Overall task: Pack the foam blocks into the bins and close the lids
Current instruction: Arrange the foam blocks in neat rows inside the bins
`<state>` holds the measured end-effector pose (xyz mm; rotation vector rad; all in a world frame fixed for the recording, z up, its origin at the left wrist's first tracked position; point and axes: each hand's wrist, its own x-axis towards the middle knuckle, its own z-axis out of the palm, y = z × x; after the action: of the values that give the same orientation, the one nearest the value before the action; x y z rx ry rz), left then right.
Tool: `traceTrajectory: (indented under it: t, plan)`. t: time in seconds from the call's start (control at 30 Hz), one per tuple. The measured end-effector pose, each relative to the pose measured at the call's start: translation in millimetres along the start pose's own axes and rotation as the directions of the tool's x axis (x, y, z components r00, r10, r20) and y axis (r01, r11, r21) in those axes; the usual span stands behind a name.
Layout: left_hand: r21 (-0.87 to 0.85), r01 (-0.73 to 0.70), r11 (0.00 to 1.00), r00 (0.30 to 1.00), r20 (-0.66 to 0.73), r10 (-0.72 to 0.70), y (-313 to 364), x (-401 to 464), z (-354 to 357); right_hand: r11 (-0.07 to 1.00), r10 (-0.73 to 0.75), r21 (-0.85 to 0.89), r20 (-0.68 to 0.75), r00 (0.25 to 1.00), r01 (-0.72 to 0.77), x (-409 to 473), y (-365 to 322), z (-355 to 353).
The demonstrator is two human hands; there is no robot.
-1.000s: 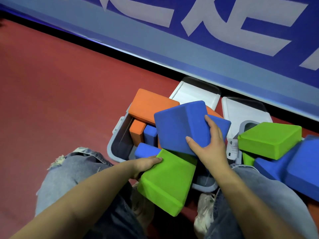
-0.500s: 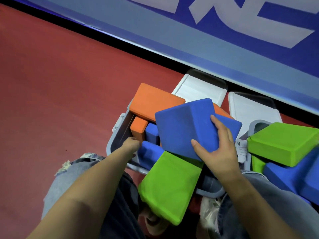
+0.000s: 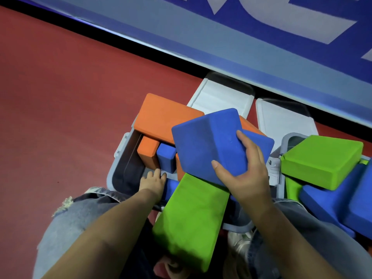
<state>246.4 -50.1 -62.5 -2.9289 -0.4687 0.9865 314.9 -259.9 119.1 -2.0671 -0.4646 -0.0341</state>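
A grey bin (image 3: 120, 156) in front of my knees is heaped with foam blocks. My right hand (image 3: 243, 174) grips a large blue block (image 3: 203, 141) held tilted over the bin. A long green block (image 3: 191, 216) leans out over the bin's near rim. My left hand (image 3: 152, 181) reaches into the bin's near left corner and rests on a low blue block (image 3: 171, 188) there; how its fingers lie is unclear. A big orange block (image 3: 161, 115) lies across the far side, above a smaller orange block (image 3: 148, 151) and a small blue block (image 3: 166, 157).
A second grey bin (image 3: 287, 139) at right holds a green block (image 3: 320, 160) and blue blocks (image 3: 338, 202). Two white lids (image 3: 219, 97) (image 3: 281, 119) lie open behind the bins against a blue wall banner (image 3: 221, 37). Red floor (image 3: 60, 97) stretches left. My jeans-clad knees are below.
My left hand let go of the green block and moved up into the bin's near left corner. My right hand keeps the large blue block almost in place.
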Motion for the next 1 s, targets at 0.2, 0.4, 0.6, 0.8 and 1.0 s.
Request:
traceTrajectory:
  t: [0.2,0.4,0.6,0.8,1.0]
  plan:
    - [0.095,0.035,0.995,0.999,-0.025,-0.033,-2.4,5.7,2.8,1.000,0.011,-0.009,0.006,1.000,-0.011,-1.2,3.9,-2.0]
    - [0.017,0.006,1.000,1.000,0.023,-0.007,-7.8,8.7,-4.6,1.000,0.023,0.006,0.000,1.000,-0.023,-0.4,6.1,-1.8]
    - [-0.183,0.147,0.972,0.989,0.026,-0.145,-40.4,5.7,-31.6,1.000,-0.002,-0.008,0.001,1.000,0.002,-0.8,5.6,0.6]
    - [-0.310,0.259,0.915,0.966,0.062,-0.252,-52.0,-9.6,-50.4,1.000,0.012,-0.012,0.017,1.000,-0.011,-1.3,3.5,1.4]
    - [-0.358,0.304,0.883,0.952,0.078,-0.296,-49.3,-18.0,-51.9,1.000,0.011,-0.009,0.004,1.000,-0.011,-4.2,6.6,2.2]
